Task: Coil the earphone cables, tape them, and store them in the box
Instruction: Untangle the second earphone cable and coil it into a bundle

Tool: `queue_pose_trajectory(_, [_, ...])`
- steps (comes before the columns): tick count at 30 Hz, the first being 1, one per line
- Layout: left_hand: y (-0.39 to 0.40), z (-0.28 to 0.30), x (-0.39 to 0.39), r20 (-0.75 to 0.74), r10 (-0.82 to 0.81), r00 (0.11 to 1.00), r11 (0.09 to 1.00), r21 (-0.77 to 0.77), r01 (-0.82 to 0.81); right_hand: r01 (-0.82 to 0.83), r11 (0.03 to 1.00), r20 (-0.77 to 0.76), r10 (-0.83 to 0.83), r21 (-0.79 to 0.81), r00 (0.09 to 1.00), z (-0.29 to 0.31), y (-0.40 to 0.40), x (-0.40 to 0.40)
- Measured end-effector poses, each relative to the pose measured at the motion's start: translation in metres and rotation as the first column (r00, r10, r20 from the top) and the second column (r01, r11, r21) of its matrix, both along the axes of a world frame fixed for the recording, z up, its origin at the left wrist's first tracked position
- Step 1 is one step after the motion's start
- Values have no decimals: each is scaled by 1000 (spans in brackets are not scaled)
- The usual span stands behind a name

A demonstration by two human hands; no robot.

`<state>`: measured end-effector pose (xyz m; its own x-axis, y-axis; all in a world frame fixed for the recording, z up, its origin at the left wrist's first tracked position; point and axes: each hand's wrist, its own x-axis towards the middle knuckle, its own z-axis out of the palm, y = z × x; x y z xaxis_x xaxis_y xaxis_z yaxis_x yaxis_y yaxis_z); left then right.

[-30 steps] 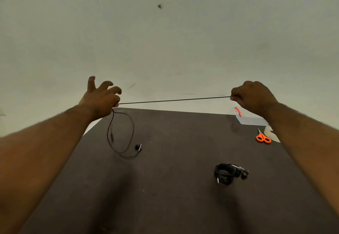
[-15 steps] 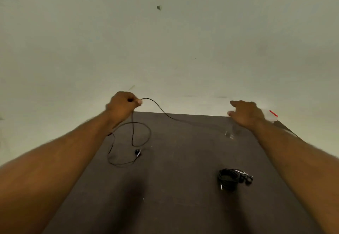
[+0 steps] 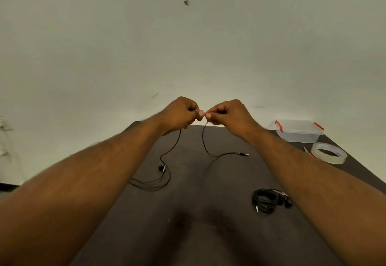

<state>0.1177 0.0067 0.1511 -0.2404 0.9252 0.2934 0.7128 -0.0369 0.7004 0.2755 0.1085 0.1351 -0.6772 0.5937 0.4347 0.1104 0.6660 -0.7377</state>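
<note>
Both hands up over the far edge of the table (image 3: 198, 234), knuckles almost meeting. My left hand (image 3: 179, 113) is curled tight, thumb pinching the cable (image 3: 203, 140); my right hand (image 3: 227, 114) is curled the same way, thumb and forefinger pinching it just beside the left.

From the right hand one strand drops straight down, then bends and runs right along the tabletop, ending in the plug (image 3: 244, 154), which lies flat with its tip pointing right. From the left hand the other strand falls down and left to slack loops on the table, an earbud (image 3: 161, 168) among them.

Coiled earphones (image 3: 266, 200) lie near my right forearm, plug end toward me. Box (image 3: 298, 131) sits at the far right corner, tape (image 3: 329, 153) just this side of it. Scissors (image 3: 307, 150) are only a sliver between them.
</note>
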Motion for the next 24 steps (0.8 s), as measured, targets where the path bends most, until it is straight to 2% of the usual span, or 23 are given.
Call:
queue_pose_trajectory(2, [-4,-3,-7,-78,-15,997,998,-67,10,51,966,143,-89,252,986,0,8,10])
queue_pose_trajectory(3, [-8,-5,-14,-100,-19,995,996,-88,11,67,943,178,-131,326,975,0,15,18])
queue_pose_trajectory(7, [-30,-9,-50,-132,-4,991,993,-117,-12,154,887,200,-262,436,944,1,44,59])
queue_pose_trajectory(16, [-50,-9,-85,-286,103,953,989,-74,-130,240,864,179,-347,444,920,-6,70,84])
queue_pose_trajectory(24, [-53,-15,-106,-330,157,931,976,-91,-197,302,838,220,-434,455,874,-12,85,100])
